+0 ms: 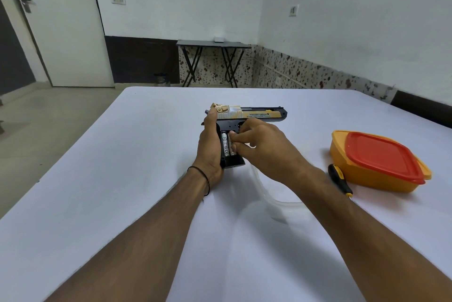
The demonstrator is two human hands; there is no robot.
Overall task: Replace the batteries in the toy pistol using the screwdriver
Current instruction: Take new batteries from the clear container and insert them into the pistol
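The pistol (247, 115) is being held just above the table (122, 155), barrel pointing away to the right of the hands, grip turned down toward the person. Its grip is lying open, and two batteries (227, 146) are sitting side by side in the compartment.

The left hand (210, 147) is wrapping around the back of the grip, fingers closed on it, thumb reaching up beside the gold hammer end. The right hand (259, 140) is coming in from the other side, its fingertips (232, 134) pinching together against the nearer battery; whether they are gripping it or only pressing on it, I cannot tell.

Beyond the right wrist, off to its right, the screwdriver (340, 179) is lying on the table, black and yellow handle showing, untouched. Just past it a yellow box (362, 169) is sitting with a red lid (384, 155) resting on top. Under the right forearm a clear tube (281, 201) is curving across the cloth.
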